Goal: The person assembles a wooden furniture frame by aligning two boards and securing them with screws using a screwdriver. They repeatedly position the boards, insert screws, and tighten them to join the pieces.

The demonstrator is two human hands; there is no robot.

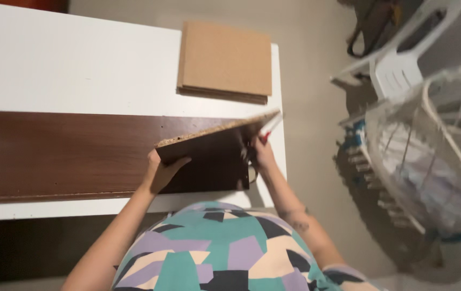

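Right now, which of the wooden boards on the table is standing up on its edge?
The short dark brown panel, held between the left hand and right hand. The long dark board and the tan boards lie flat.

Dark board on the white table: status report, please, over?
Left hand grips upright dark board at its edge. Right hand holds red-handled tool against it. Tan panels lie clear, behind.
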